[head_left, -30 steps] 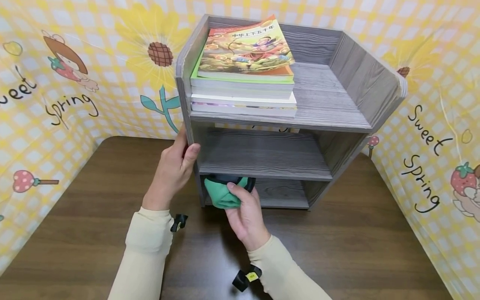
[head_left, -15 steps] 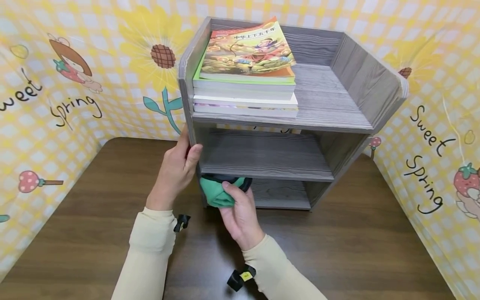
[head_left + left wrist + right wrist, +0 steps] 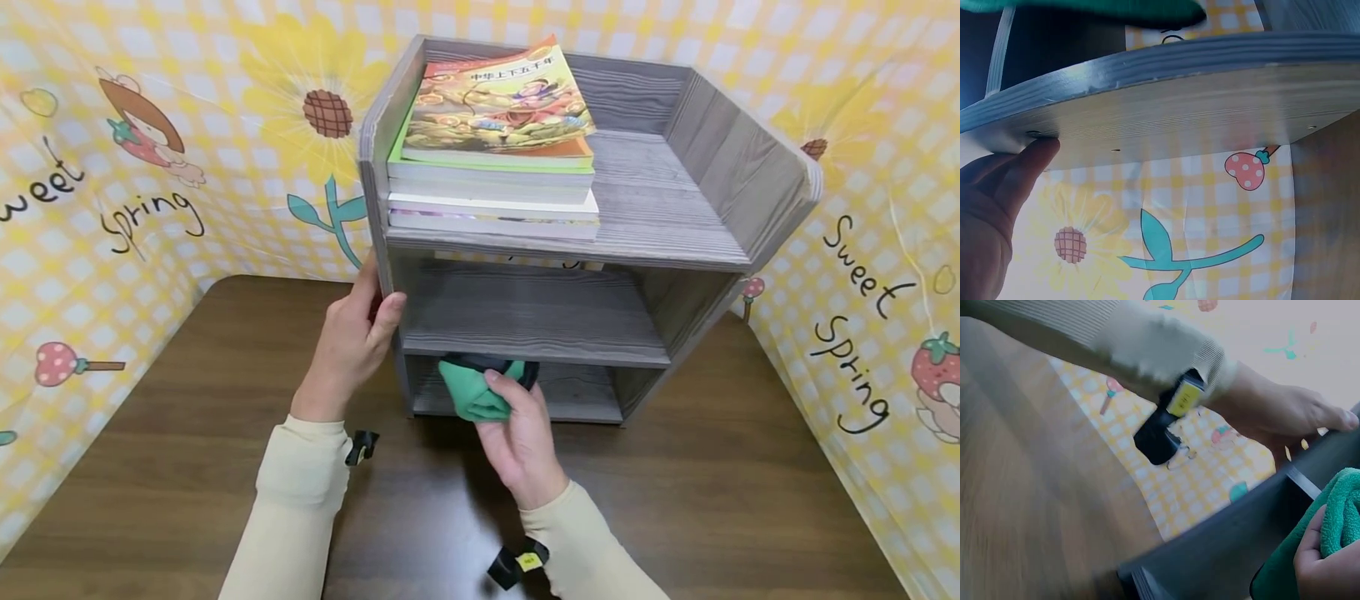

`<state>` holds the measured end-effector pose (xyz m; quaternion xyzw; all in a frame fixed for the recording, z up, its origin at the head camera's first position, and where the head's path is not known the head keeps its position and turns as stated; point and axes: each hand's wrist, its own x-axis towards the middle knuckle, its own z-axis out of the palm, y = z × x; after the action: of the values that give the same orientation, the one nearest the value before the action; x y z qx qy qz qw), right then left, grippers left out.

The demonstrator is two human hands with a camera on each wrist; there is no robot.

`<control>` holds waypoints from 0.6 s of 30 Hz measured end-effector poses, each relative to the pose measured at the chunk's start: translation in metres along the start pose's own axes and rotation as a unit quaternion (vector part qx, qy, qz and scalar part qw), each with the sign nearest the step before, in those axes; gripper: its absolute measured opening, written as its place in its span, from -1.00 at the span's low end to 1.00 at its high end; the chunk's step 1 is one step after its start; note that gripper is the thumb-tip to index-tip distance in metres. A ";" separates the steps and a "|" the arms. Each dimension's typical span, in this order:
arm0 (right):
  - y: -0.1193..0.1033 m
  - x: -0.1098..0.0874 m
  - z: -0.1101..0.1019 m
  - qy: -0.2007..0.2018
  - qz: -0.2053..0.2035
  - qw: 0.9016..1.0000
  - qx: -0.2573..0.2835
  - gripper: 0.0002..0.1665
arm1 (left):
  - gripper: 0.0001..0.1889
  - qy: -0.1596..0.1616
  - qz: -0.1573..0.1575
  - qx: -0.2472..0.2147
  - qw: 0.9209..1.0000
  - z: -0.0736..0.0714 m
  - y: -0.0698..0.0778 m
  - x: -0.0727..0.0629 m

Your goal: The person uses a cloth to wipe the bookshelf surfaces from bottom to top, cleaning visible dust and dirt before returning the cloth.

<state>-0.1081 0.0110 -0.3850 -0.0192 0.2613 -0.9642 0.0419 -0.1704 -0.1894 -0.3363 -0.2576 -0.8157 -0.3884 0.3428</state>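
The right hand (image 3: 521, 433) grips a folded green cloth (image 3: 476, 392), thumb on top, at the mouth of the lowest compartment of the shelf (image 3: 532, 304). The left hand (image 3: 341, 342) is extended, fingers nearly straight against the shelf's left outer side. Books (image 3: 491, 167) lie stacked on top.

Left forearm (image 3: 288, 512): cream-sleeved, slanting up and slightly right from the bottom edge.
Left hand (image 3: 343, 346): stretched forward, farther up in the head view than the right, fingers extended, thumb set apart from them.
Right forearm (image 3: 603, 546): cream-sleeved, angling up and left from the lower right.
Right hand (image 3: 525, 437): palm partly showing, thumb laid on top, fingers curled in a grip.
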 end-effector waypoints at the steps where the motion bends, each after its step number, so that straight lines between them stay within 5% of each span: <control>1: -0.003 0.000 -0.002 0.001 -0.003 1.000 -0.001 -0.77 | -0.25 0.001 0.002 0.002 1.000 0.000 0.000 0.000; 6: -0.005 -0.001 -0.002 -0.005 -0.006 1.000 -0.006 -0.77 | -0.25 0.000 0.006 0.010 1.000 0.001 0.000 -0.001; 18: 0.040 0.008 0.021 -0.055 0.026 0.998 -0.003 -0.74 | -0.29 0.002 0.038 0.016 0.999 0.002 -0.001 0.001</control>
<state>-0.1124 -0.0350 -0.3866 -0.0652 0.2615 -0.9596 0.0813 -0.1721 -0.1885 -0.3369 -0.2816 -0.8108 -0.3625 0.3632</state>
